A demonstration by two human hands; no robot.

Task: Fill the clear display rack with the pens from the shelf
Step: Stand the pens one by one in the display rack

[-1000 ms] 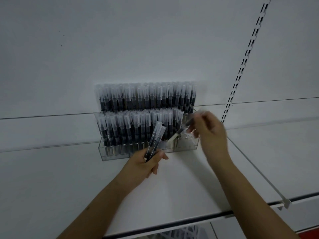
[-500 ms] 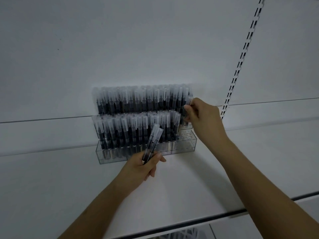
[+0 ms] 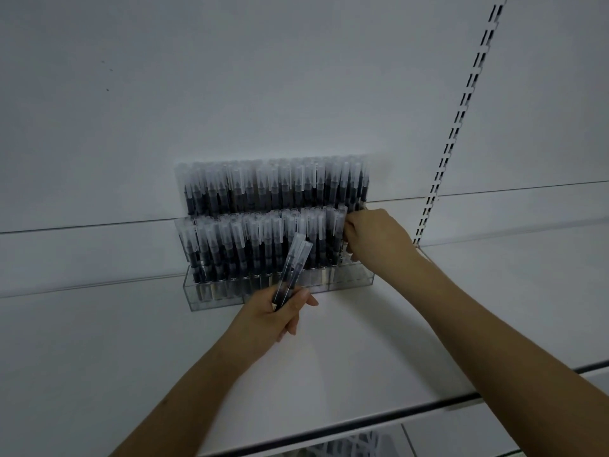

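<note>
A white shelf [image 3: 346, 364] is spreading broad and bare in front of the clear display rack [image 3: 333, 285], which is sitting at its back against the white wall panel [image 3: 230, 94], well short of the dark front edge. A slotted upright [image 3: 461, 117] is running up the wall just right of the rack. Capped black pens [image 3: 263, 192] are standing packed in two tiers, leaving the rack's right end open. The right hand [image 3: 372, 235], arm reaching forward, is curling its fingers at that end; whether it is gripping anything cannot be told. The left hand [image 3: 280, 311] is gripping two spare pens [image 3: 293, 268], tilted, before the rack.
</note>
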